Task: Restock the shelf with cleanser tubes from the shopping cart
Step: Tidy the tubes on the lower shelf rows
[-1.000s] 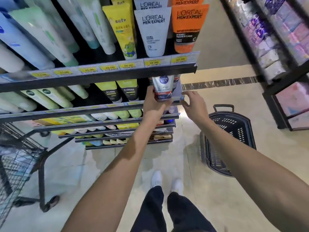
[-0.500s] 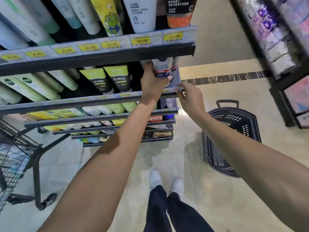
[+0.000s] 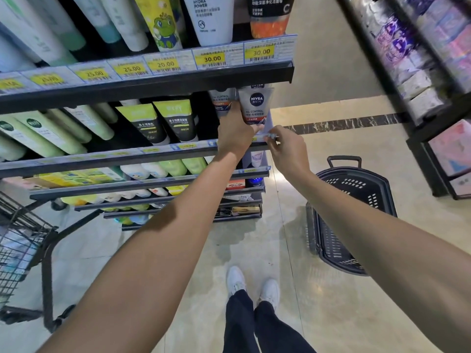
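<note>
My left hand (image 3: pixel 235 131) grips a grey-and-white Nivea Men cleanser tube (image 3: pixel 256 105) from below, holding it upright at the right end of the second shelf (image 3: pixel 102 159), just under the top shelf (image 3: pixel 163 81). A similar Nivea tube (image 3: pixel 221 103) stands right beside it on the left. My right hand (image 3: pixel 286 146) pinches the right end of that shelf's price strip (image 3: pixel 269 135), just below the tube. The wire shopping cart (image 3: pixel 15 250) is at the far left, its contents blurred.
Green, yellow and white tubes fill the shelves to the left and above. A black plastic basket (image 3: pixel 351 220) sits on the floor to the right of my feet. Another rack (image 3: pixel 418 72) with wrapped packs lines the right side of the aisle.
My left hand has lifted the Nivea tube higher and deeper onto the second shelf. My right hand moved from open beside the shelf end to pinching the price strip.
</note>
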Available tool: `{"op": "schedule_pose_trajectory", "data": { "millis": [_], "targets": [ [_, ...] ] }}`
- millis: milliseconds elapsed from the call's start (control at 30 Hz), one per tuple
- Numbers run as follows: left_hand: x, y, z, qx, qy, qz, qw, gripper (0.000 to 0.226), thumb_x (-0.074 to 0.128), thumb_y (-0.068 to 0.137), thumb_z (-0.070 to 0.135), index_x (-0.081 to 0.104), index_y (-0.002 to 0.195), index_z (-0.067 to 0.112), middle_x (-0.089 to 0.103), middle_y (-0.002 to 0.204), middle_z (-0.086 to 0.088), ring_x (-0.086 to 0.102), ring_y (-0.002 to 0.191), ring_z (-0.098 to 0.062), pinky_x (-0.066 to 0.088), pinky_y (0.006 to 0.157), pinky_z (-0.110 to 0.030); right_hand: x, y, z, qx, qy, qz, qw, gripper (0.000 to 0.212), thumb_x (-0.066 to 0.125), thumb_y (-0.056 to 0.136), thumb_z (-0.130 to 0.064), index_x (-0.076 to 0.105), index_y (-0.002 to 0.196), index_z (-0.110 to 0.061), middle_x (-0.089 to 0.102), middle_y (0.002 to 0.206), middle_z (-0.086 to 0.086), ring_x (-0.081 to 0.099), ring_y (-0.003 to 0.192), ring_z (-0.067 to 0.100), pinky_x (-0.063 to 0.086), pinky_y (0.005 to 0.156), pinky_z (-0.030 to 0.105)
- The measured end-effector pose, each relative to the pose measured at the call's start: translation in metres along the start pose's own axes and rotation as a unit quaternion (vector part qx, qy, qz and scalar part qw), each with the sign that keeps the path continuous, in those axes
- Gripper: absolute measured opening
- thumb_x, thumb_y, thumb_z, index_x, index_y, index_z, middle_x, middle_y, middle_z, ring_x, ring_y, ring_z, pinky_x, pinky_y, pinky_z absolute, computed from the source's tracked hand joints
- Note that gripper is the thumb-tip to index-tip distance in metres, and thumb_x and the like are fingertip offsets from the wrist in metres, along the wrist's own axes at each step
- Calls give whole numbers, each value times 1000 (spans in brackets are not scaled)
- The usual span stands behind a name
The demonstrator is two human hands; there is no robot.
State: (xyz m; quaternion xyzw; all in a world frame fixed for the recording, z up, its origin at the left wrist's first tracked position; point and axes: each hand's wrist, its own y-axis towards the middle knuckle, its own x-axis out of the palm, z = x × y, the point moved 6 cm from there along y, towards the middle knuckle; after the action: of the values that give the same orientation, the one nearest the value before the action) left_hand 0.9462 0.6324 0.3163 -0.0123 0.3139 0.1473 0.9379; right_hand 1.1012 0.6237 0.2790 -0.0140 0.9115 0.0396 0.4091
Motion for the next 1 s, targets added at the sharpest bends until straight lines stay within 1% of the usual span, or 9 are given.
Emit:
{"op": "schedule_pose_trajectory", "data": {
  "millis": [133,267,367,533,700,800,900,967,1000],
  "targets": [
    [3,-3,-2,15,11,2,1000,56,88,79,28,55,123,15,73,120,-3,70,112,-23,58,96,-40,0,0,0,-2,5,6,1000,22,62,103,-28,68,121,-17,73,115,3,63,99,20,43,78,28],
    [5,-3,-2,17,29,5,999,57,87,80,34,55,123,16,73,119,-2,71,111,-24,59,94,-43,-2,-1,-3,-4,1,3,1000,23,62,103,-28,68,123,-16,73,115,3,63,100,20,45,80,28],
    [7,-3,-2,17,56,2,998,56,85,82,35,54,125,17,73,120,-2,71,109,-25,59,93,-43,-3,-2,-4,1,2,-1,1000,22,63,103,-26,68,122,-17,73,115,3,64,101,21,51,83,32],
    [9,-4,-2,10,75,-10,997,55,84,84,37,53,124,15,71,121,-5,70,111,-27,59,91,-42,-7,-2,-8,6,-5,-15,1000,20,64,102,-25,68,119,-16,74,114,4,64,100,23,54,84,37],
    [-6,-12,2,-3,73,-39,997,43,79,88,29,55,122,17,72,120,-4,69,110,-26,58,94,-45,-14,-10,-16,11,-13,-45,999,26,65,101,-30,63,125,-19,72,114,3,64,102,23,55,85,39],
    [-30,-29,5,-9,119,-52,991,48,75,90,34,54,131,19,68,129,-7,65,117,-29,56,94,-45,-30,-25,-26,13,-15,-63,998,39,65,101,-33,56,138,-21,68,128,2,64,112,24,55,92,40],
    [-62,-65,8,-7,178,-91,980,56,69,96,40,47,143,20,59,140,-10,59,125,-31,53,97,-47,-51,-46,-45,-17,-47,-84,995,45,64,101,-34,50,143,-26,66,135,1,65,114,24,56,92,41],
    [-88,-94,10,-7,221,-94,971,57,62,100,45,45,147,19,57,141,-11,60,123,-32,54,96,-46,-61,-65,-61,-46,-74,-112,990,46,62,103,-32,47,146,-26,63,138,2,64,116,23,55,91,39],
    [-103,-107,11,-6,244,-90,966,57,60,101,48,47,147,18,60,136,-11,63,117,-31,56,92,-43,-65,-74,-70,-62,-86,-125,986,45,59,104,-33,46,146,-27,63,138,3,62,117,23,55,90,38]
  ]
}}
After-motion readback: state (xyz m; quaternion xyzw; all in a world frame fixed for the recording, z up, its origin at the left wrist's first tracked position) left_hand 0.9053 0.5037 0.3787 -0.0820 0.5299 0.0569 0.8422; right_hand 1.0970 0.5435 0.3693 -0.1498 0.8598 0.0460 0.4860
